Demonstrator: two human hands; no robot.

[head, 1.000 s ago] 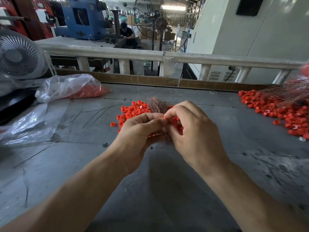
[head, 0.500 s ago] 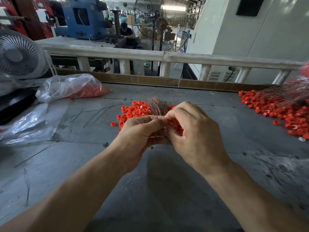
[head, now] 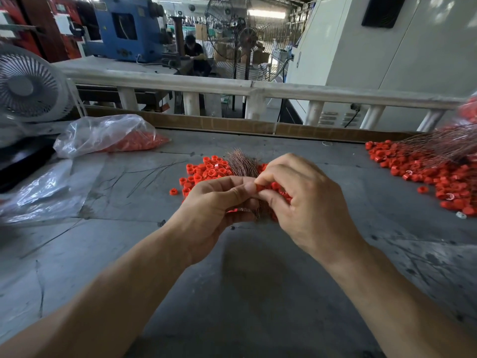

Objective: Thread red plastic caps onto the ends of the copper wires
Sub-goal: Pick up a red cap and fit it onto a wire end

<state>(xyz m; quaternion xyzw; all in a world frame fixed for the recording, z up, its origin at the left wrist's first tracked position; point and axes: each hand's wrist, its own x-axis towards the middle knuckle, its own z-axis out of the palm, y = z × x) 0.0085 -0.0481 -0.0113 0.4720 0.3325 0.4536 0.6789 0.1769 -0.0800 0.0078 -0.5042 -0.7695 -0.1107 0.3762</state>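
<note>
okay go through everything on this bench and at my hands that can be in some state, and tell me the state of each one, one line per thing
left hand: curled, gripping the copper wire bundle.
right hand: fingertips pinching a red cap at the left thumb.
copper wire bundle: upright, ends fanned out above the hands.
loose caps: scattered behind the hands.
capped wires: lying over a cap pile, far right.
plastic bag: lying down, holding caps.
desk fan: cannot tell if running.

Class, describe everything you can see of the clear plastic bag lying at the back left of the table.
The plastic bag is thin, clear and crinkled, with glossy highlights. It lies on its side on the grey table, near the white fan. Its right end is packed with red caps; the rest is puffed and loose. No hand touches it.
</note>
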